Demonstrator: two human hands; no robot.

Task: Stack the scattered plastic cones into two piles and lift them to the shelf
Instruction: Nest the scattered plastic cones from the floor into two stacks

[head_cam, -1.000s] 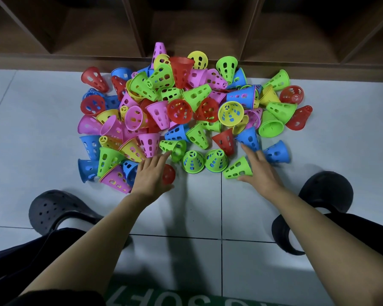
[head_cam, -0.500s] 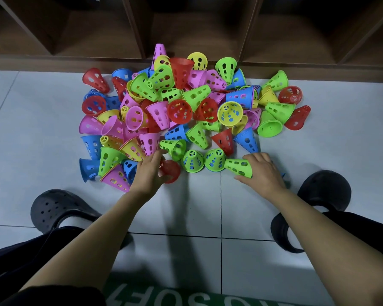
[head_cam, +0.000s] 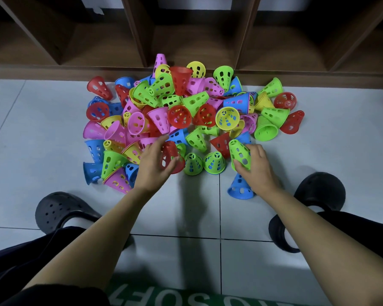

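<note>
I see the right hand (head_cam: 255,167) closed around a green cone (head_cam: 240,153), fingers wrapped over its far side and thumb at the wide rim, so the cone is clear of the heap and tilted, narrow tip up and away from me, rim down toward the palm. Just below that hand a blue cone (head_cam: 239,188) stands upright on the floor (head_cam: 318,151), rim down, tip hidden under the wrist; it sits apart from the rest and touches or nearly touches the heel of the hand. This is the relation I judge the next move to hang on: the green cone is almost directly above and slightly beyond the blue one, so it wants righting to vertical and drawing back toward me before it can drop over the blue tip. The left hand (head_cam: 154,165) pinches a red cone (head_cam: 170,156) at the near edge of the heap (head_cam: 186,111), thumb on one side, fingers over the top, the cone's axis leaning right. The heap lies straight ahead of both hands, against the shelf (head_cam: 186,47). No pile is built on the left yet, as far as I can tell.
</note>
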